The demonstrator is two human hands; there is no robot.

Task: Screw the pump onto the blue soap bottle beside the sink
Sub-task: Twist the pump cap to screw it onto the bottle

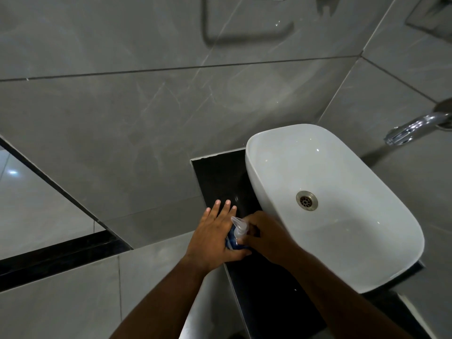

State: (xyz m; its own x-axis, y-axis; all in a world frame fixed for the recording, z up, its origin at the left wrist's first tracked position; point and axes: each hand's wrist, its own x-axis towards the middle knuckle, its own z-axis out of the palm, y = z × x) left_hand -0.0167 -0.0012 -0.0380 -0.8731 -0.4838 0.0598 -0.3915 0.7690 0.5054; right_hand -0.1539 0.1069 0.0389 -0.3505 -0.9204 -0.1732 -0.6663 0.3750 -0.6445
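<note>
**Both hands at the soap bottle on the counter left of the basin**

Head view, looking down. A glossy black stone counter [215,174] runs along a grey marble-look tiled wall [146,106]. On it sits a white oval ceramic vessel sink [367,241] with a round metal drain [307,200] in its floor. A chrome wall-mounted tap [411,129] projects from the tiles at the right edge of the frame, above the far rim of the basin.

The blue plastic soap bottle [232,241] stands on the counter just left of the sink, near the counter's front-left edge. Only a small part of its blue body shows between the two hands. The clear plastic pump head [238,226] sits on top of the bottle, its nozzle pointing up and to the left. Whether the pump collar is fully threaded down cannot be told.

The left hand [215,236] lies against the bottle's left side, fingers [226,206] extended flat and spread toward the wall, thumb wrapped under the blue body; it steadies the bottle with palm and thumb, not a closed fist. The right hand [266,236] is curled closed at the neck, its fingertips pinched on the base of the pump; the contact itself is partly hidden by the knuckles.

Both forearms are bare and enter from the bottom of the frame.
</note>
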